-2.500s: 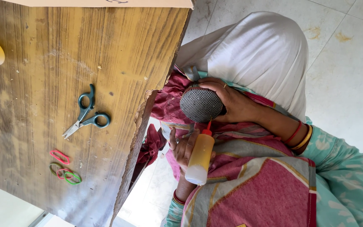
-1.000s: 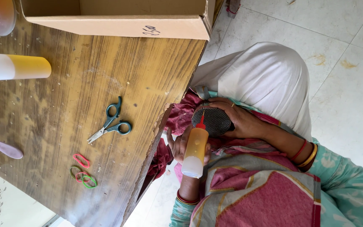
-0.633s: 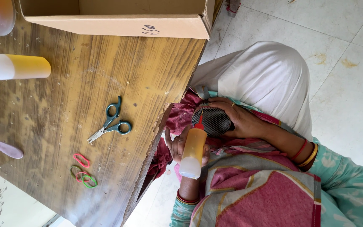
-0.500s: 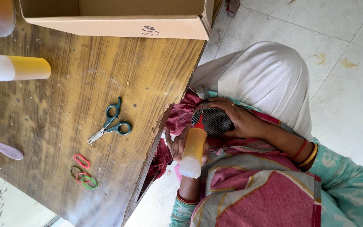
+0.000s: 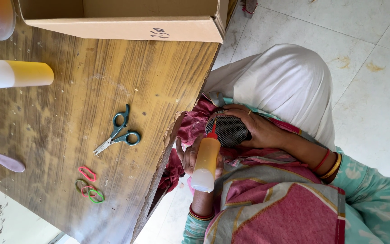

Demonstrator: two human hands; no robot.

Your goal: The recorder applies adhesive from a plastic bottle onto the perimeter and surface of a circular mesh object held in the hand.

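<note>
While scissors, rubber bands and a cardboard box sit on the worn wooden counter above pale floor tiles, the left hand has its grip clamped on a glue bottle and the right hand clasps a dark mesh piece.

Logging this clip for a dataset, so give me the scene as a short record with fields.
left hand: grips an orange squeeze bottle, red nozzle up against the mesh piece
right hand: cups a dark domed mesh piece over the lap
table: worn wood, beside the hands
on table: green-handled scissors, closed; coloured rubber bands; a yellow-and-white bottle lying down; a purple handle
far edge: open cardboard box
</note>
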